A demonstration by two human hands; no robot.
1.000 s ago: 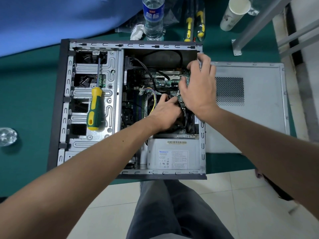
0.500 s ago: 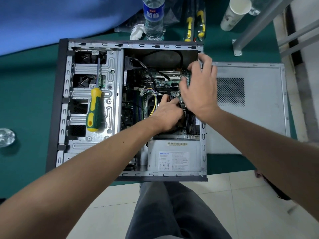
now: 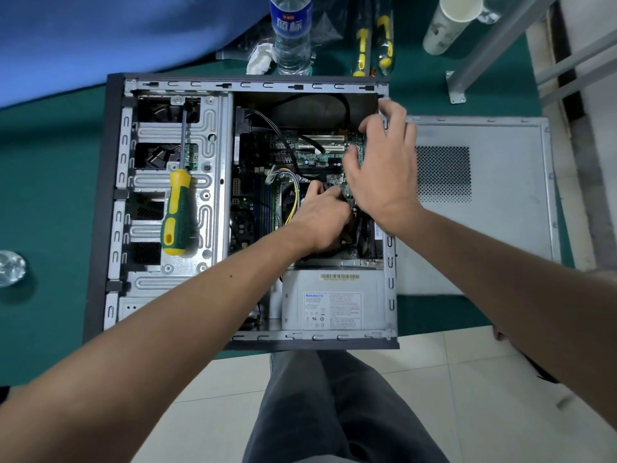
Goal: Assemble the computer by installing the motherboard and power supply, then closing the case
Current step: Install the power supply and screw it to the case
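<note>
On green table mat (image 3: 43, 202): open computer case (image 3: 113, 182) lying flat, motherboard (image 3: 310, 155) seated inside, power supply (image 3: 330, 302) at near corner, side panel (image 3: 484, 195) just beside on the right. Left hand (image 3: 322, 222) curled over board centre, grip hidden; right hand (image 3: 384, 168) spread, fingertips on board edge. Screwdriver (image 3: 178, 212) atop drive cage; water bottle (image 3: 290, 31), paper cup (image 3: 450, 21) beyond far rim.

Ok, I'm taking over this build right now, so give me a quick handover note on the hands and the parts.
Left hand: fingers curled down among the motherboard parts; what it grips is hidden.
Right hand: spread open over the board's right edge, by the case rear wall.
Power supply sits in the case's near corner.
Screwdriver lies on the drive cage.
Side panel lies flat right of the case.
Left: finish board fixing, close case.
</note>
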